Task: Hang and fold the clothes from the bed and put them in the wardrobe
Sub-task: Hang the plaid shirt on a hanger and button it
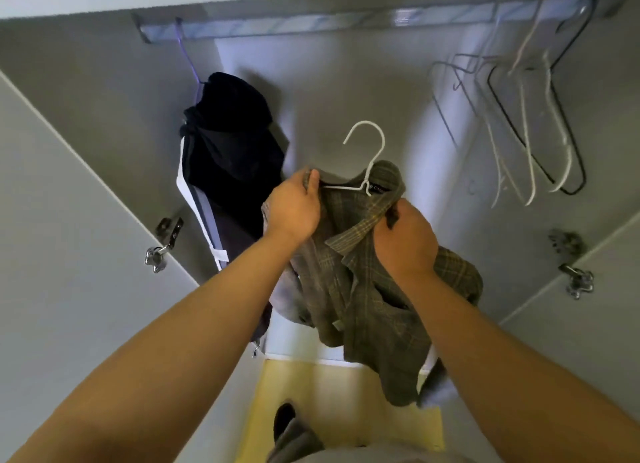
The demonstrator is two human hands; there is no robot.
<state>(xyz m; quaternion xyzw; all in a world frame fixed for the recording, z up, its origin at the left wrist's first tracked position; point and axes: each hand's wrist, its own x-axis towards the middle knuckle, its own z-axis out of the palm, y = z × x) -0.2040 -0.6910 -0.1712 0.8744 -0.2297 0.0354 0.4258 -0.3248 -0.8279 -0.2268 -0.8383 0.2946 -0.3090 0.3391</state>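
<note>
Left hand (294, 206) pinches the shirt (367, 300) over the hanger (373, 167), thumb on top; right hand (405, 239) grips the shirt at its collar, fingers curled. Both arms stretch forward, holding the shirt below the rail (311, 23).

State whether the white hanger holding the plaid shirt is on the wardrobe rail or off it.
Off. The hook of the white hanger is free below the rail; the left hand and right hand grip the plaid shirt.
</note>
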